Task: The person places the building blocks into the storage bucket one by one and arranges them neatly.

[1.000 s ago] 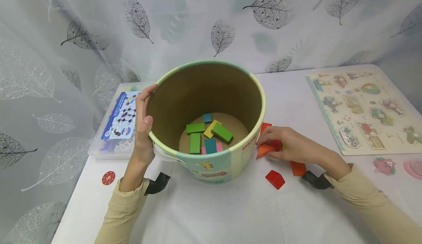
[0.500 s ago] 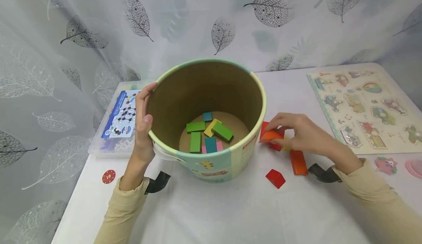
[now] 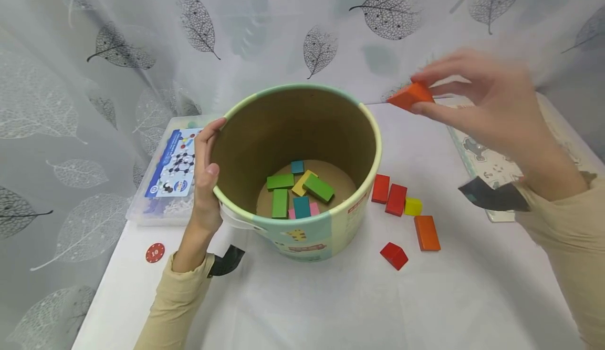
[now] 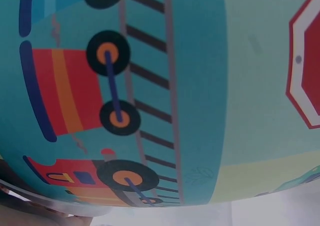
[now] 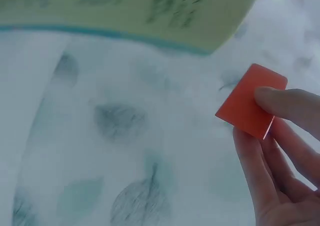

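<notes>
A large pastel bucket (image 3: 302, 237) stands tilted toward me, with several green, yellow, blue and pink blocks on its bottom, among them a green block (image 3: 319, 189). My left hand (image 3: 205, 182) holds its left rim, thumb and fingertips at the edge. In the left wrist view the bucket's printed side (image 4: 200, 95) fills most of the picture. Raised to the right of the bucket, my right hand (image 3: 487, 98) pinches an orange triangular block (image 3: 410, 96) between thumb and fingers. The right wrist view shows the same triangular block (image 5: 252, 100) at the fingertips.
Right of the bucket lie red blocks (image 3: 396, 199), a yellow cube (image 3: 413, 206), an orange block (image 3: 427, 233) and a red roof-shaped block (image 3: 394, 256). A clear box (image 3: 142, 213) stands left, near a red chip (image 3: 155, 253). A puzzle board (image 3: 477, 150) lies behind the right arm.
My right hand has lifted the orange triangular block from beside the bucket, up and to the right. My left hand and the bucket stay put.
</notes>
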{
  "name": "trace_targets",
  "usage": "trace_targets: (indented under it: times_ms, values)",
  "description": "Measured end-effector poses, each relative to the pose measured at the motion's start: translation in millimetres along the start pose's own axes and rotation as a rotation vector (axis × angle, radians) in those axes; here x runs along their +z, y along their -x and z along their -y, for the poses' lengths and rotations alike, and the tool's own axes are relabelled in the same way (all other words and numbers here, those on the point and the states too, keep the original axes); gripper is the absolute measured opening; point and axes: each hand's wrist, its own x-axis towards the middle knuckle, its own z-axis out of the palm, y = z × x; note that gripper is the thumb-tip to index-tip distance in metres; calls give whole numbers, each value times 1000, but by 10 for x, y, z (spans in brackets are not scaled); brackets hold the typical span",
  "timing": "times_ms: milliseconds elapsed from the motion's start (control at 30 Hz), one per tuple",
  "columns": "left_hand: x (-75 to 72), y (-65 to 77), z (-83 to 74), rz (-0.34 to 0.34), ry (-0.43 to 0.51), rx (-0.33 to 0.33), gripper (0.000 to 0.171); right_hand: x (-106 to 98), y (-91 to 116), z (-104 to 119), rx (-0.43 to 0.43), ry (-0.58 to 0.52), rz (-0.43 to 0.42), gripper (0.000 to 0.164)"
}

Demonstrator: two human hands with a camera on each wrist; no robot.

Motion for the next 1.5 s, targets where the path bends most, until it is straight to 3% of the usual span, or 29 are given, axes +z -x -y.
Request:
trace_targets:
  times_ms: [100,200,400,600,867,1033,1233,1367,1500]
  values:
    - [-12,0,-2,-1,3,-2,76,155,-177,177,-58,-66,23,46]
    - [-16,-5,0,3,2,-1,76,324,-296,301,-95,-53,80,47]
    - [-15,-10,2,12,-21,-5,76,549,-381,325,-143,-154,147,44]
    - [-10,-21,-7,8,-33,-2,76,599,-382,337,-153,-216,168,39]
    - [-18,-6,-11,-6,-6,-4,75,517,-358,308,-153,-178,162,42]
    - [-17,-3,-8,-6,-9,-7,76,425,-189,160,-89,-159,134,42]
    - [-8,-3,-9,-4,-17,-13,76,328,177,-127,19,-148,113,38]
    - [-3,-3,-10,-6,-21,-13,75,305,491,-340,113,-6,143,41]
    - [-2,-2,-9,-7,-16,-11,75,316,840,-584,242,161,261,38]
